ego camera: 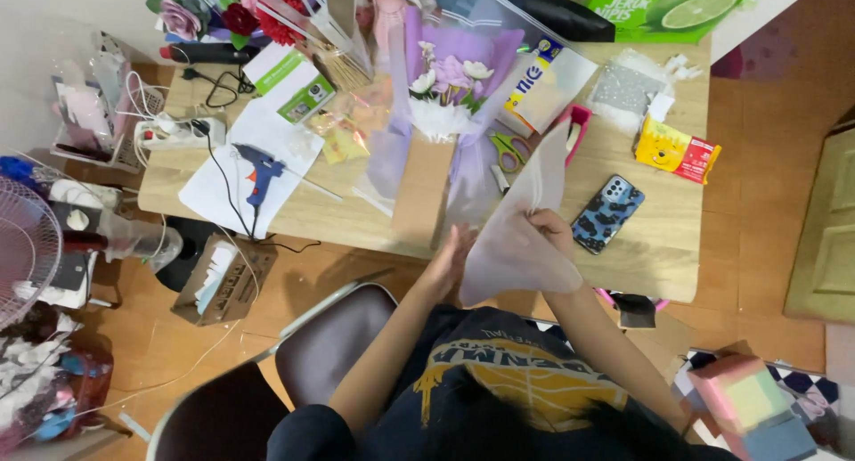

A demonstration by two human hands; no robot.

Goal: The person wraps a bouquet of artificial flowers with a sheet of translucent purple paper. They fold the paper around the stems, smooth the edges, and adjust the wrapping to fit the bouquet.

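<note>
While the right hand pinches a translucent wrapping sheet and the left hand presses flat-open against it, folding looks underway beside the purple bouquet; next, crease alignment.

Wooden table, bouquet at centre, glue gun on paper left of it, scissors and phone to its right, power strip far left.

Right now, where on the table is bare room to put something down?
Bare wood lies right of the phone, below the yellow packet, up to the table edge. A smaller strip runs along the near edge below the glue gun. The middle, around the bouquet and scissors, is crowded.
</note>
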